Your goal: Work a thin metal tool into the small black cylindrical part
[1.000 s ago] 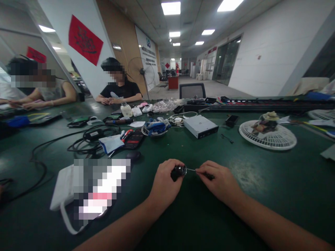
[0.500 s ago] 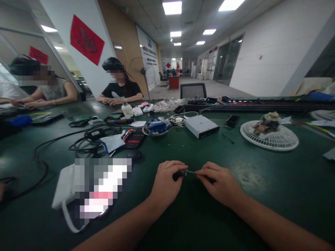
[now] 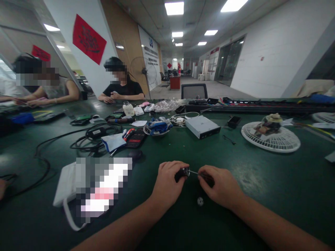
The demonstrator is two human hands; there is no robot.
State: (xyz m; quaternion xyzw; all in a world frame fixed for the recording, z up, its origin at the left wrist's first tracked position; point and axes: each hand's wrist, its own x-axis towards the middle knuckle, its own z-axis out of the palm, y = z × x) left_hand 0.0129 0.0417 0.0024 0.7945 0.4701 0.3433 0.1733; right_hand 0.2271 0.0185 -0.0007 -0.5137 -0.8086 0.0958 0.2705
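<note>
Black cylinder (image 3: 185, 172) in my left hand (image 3: 167, 179): I had its open-looking end turned towards my other side, just above the green worktop (image 3: 274, 188) in front of me. My left thumb and fingers were curled around it, pinching it from above and below. With the fingers of my right hand (image 3: 223, 183) I pinched a thin rod (image 3: 194, 172), the thumb and forefinger close together on it. The rod spanned the small gap between my hands and ran up to the cylinder's end; I could not tell whether its tip was inside. A small round piece (image 3: 200, 201) showed on the near side of that gap, apart from both hands, and I could not tell whether it touched the worktop.

To my left were a white box (image 3: 63, 184) and a bright screen (image 3: 108, 184), its picture blurred out. Beyond lay a red-handled tool (image 3: 129, 134) beside a pale cloth with a blue edge (image 3: 113, 142), then a bowl (image 3: 161, 133) of blue and white fabric (image 3: 158, 125). A grey metal box (image 3: 201, 125) sat farther right, and a white fan grille (image 3: 284, 146) beyond that.
</note>
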